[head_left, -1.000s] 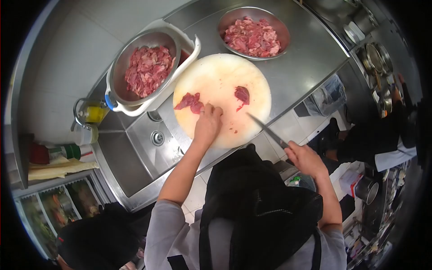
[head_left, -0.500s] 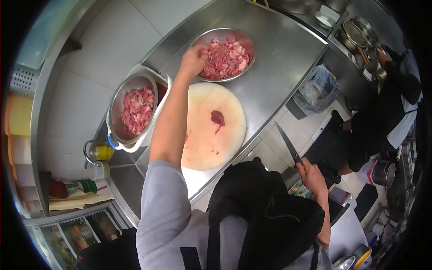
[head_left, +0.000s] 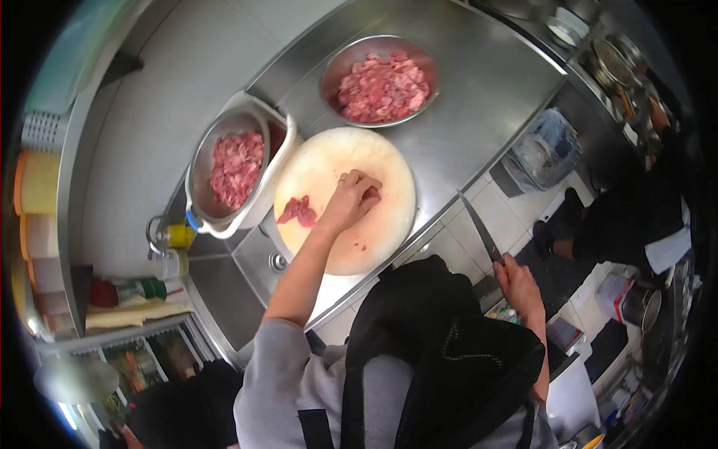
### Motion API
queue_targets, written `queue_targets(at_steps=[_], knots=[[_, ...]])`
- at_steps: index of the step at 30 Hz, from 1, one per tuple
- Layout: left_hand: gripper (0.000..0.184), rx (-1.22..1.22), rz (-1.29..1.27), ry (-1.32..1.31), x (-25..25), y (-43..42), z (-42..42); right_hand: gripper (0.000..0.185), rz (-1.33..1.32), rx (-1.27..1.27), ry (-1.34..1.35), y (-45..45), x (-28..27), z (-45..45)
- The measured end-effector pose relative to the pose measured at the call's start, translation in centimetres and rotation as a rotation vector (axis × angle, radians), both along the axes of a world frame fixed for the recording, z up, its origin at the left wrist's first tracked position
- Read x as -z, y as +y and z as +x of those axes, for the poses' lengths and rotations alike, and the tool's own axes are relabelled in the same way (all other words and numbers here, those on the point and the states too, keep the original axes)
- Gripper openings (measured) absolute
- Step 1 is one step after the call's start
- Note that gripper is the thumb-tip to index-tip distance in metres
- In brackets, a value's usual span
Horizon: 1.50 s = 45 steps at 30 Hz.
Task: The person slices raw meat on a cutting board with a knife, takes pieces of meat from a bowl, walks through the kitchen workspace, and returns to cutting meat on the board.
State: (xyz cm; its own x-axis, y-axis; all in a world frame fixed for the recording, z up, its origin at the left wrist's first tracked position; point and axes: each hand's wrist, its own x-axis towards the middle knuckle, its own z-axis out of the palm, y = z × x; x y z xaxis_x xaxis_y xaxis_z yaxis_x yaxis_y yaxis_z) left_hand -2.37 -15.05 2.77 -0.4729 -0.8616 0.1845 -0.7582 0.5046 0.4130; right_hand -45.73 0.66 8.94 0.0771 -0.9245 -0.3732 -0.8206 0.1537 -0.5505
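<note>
My left hand is over the round white cutting board, its fingers closed down on a piece of meat that they mostly cover. To the left of that hand, more dark red meat lies on the board. My right hand grips a long knife, held off the board's right side with its blade pointing up and left. Beyond the board stands a metal bowl of cut meat. Another metal bowl of cut meat rests tilted in a white tub at the left.
A metal sink is left of the board. Beyond the steel counter's right edge stands a bin with a clear liner. A person in dark clothes is at the right, another at the lower left.
My left hand has come back from the far meat bowl to the board and closed over the meat piece there. The knife stays in my right hand beside the board. The view has shifted slightly.
</note>
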Motion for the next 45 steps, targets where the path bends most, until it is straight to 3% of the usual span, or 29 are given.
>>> queue_targets(at_steps=[2,3,5,6,9,10,12,14,15,16,25,26,27,29,31,33,35,36,37,38,40,43,45], knots=[[0.032,-0.324,0.229,0.173,0.8,2.2,1.9,0.026,0.009,-0.055,0.028,-1.0,-0.7,1.1],[0.032,-0.368,0.221,0.174,0.6,3.2,3.2,0.027,0.013,-0.078,0.059,-1.6,-1.0,1.7],[0.024,-0.560,0.095,0.457,-0.2,4.3,5.3,0.028,-0.006,-0.140,0.039,-2.7,-0.4,2.5],[0.019,-0.666,-0.030,0.340,-1.8,4.8,6.2,0.029,-0.017,-0.161,0.028,-3.1,-0.1,2.8],[0.021,-1.000,0.071,0.278,-5.9,5.9,9.4,0.029,-0.048,-0.246,-0.030,-4.7,-0.1,4.5],[0.021,-1.014,0.066,0.283,-5.6,6.1,10.5,0.029,-0.053,-0.261,-0.028,-5.0,-0.6,5.4],[0.025,-0.948,-0.322,0.123,-3.9,6.5,12.6,0.028,-0.056,-0.304,-0.018,-5.5,-1.7,7.4],[0.037,-0.725,-0.159,-0.060,-2.5,7.4,12.5,0.028,-0.069,-0.341,-0.022,-5.7,-1.9,8.9],[0.059,-0.656,-0.056,-0.240,1.2,8.7,11.9,0.028,-0.075,-0.361,-0.029,-5.8,-1.9,9.6],[0.072,-0.643,-0.017,-0.260,3.3,10.2,10.5,0.028,-0.063,-0.366,-0.047,-5.7,-1.8,10.2],[0.060,-0.562,0.140,-0.186,-2.2,12.0,10.5,0.028,-0.131,-0.365,-0.050,-4.2,-1.7,12.5],[0.049,-0.586,-0.070,0.032,-3.0,11.7,11.1,0.028,-0.123,-0.347,-0.044,-3.9,-1.9,12.6],[0.049,-0.588,-0.078,0.034,-4.1,11.2,12.4,0.028,-0.112,-0.330,-0.036,-3.7,-1.9,12.8],[0.039,-0.711,-0.241,0.352,-6.8,9.6,17.1,0.028,-0.126,-0.327,-0.019,-3.1,-1.6,13.1],[0.028,-0.796,-0.471,0.191,-9.8,7.4,22.7,0.029,-0.127,-0.322,0.035,-2.3,-2.1,13.6],[0.024,-0.888,-0.504,0.124,-9.4,5.2,29.5,0.029,-0.134,-0.298,0.082,-1.2,-2.8,14.5],[0.023,-0.956,-0.295,0.038,-7.8,2.8,35.0,0.029,-0.144,-0.261,0.129,-0.6,-3.8,15.7],[0.036,-0.884,-0.098,0.082,-6.5,1.6,37.6,0.029,-0.095,-0.217,0.124,-0.2,-4.3,16.4],[0.036,-0.869,-0.092,0.088,-4.2,0.6,39.0,0.030,-0.041,-0.174,0.119,0.2,-4.6,17.0],[0.044,-0.782,-0.228,-0.158,-1.5,-0.3,40.1,0.030,-0.034,-0.159,0.127,0.4,-4.5,17.4],[0.066,-0.780,-0.101,-0.401,-0.3,-1.9,40.4,0.029,-0.059,-0.162,0.115,0.9,-4.3,18.0],[0.069,-0.909,0.176,-0.309,-0.7,-4.3,40.6,0.029,-0.065,-0.145,0.106,1.3,-3.7,19.4],[0.068,-0.875,0.179,-0.324,-1.0,-4.8,40.9,0.030,-0.084,-0.130,0.160,1.5,-4.4,20.8]])
